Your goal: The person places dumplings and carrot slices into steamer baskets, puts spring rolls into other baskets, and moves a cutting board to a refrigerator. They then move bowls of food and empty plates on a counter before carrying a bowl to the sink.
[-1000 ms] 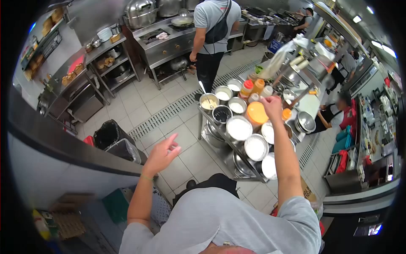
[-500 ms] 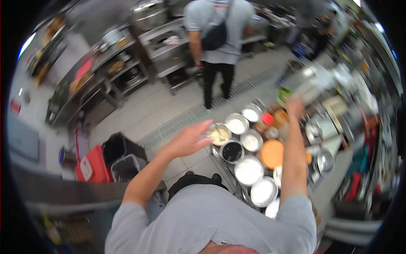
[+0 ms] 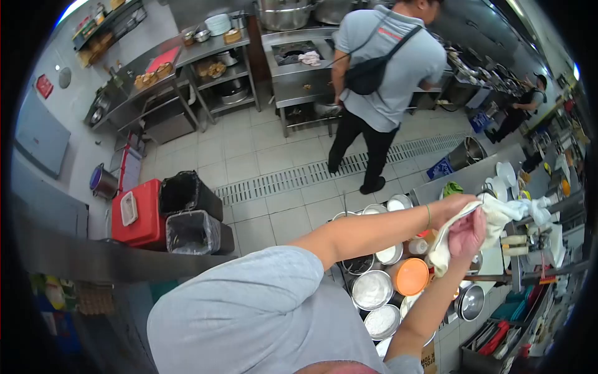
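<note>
My left hand (image 3: 453,209) reaches across to the right and is closed on a cream cloth (image 3: 495,219); its fingertips are partly hidden. My right hand (image 3: 467,233) is against the same cloth, palm turned toward me and fingers stretched upward, partly covered by the folds. One end of the cloth hangs down left of the right palm. Beneath my arms stand round metal containers of white powder (image 3: 372,290), a tub with an orange lid (image 3: 412,277) and a container with dark contents (image 3: 359,264).
A co-worker (image 3: 389,68) in a grey shirt stands beyond the floor drain (image 3: 274,187). Another person (image 3: 520,107) is at the far right. On the left are a red bin (image 3: 138,215) and black bins (image 3: 187,198). Metal bowls (image 3: 471,302) sit at the right.
My left hand has swung right from the containers and taken hold of the cloth. My right hand has drawn nearer and turned palm toward me. The view has shifted; the co-worker appears farther right.
</note>
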